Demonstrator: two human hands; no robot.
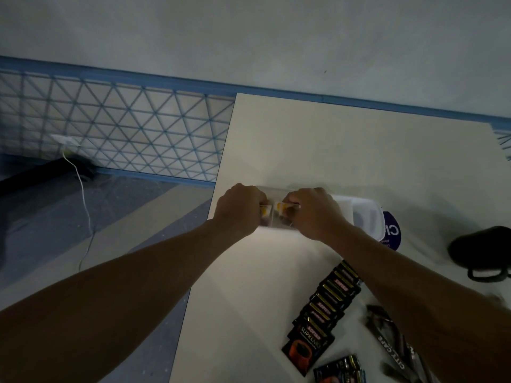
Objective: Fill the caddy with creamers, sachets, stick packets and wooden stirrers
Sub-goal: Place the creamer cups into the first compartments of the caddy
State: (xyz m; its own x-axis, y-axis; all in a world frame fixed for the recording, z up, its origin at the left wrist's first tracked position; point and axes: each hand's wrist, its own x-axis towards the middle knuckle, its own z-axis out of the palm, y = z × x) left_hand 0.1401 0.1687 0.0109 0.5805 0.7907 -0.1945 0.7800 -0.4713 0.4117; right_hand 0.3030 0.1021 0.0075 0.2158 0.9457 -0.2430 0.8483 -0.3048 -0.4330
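Together, both grips on sachets [276, 210].

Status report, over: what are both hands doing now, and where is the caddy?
Left hand and right hand both closed on small yellow packets at clear caddy. Black sachets wait on table. Nothing blocking.

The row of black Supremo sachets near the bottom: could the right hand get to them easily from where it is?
Probably yes. The black sachets lie uncovered on the table, just beside the right forearm. But the right hand is busy at the clear caddy with the left hand, so it must let go first.
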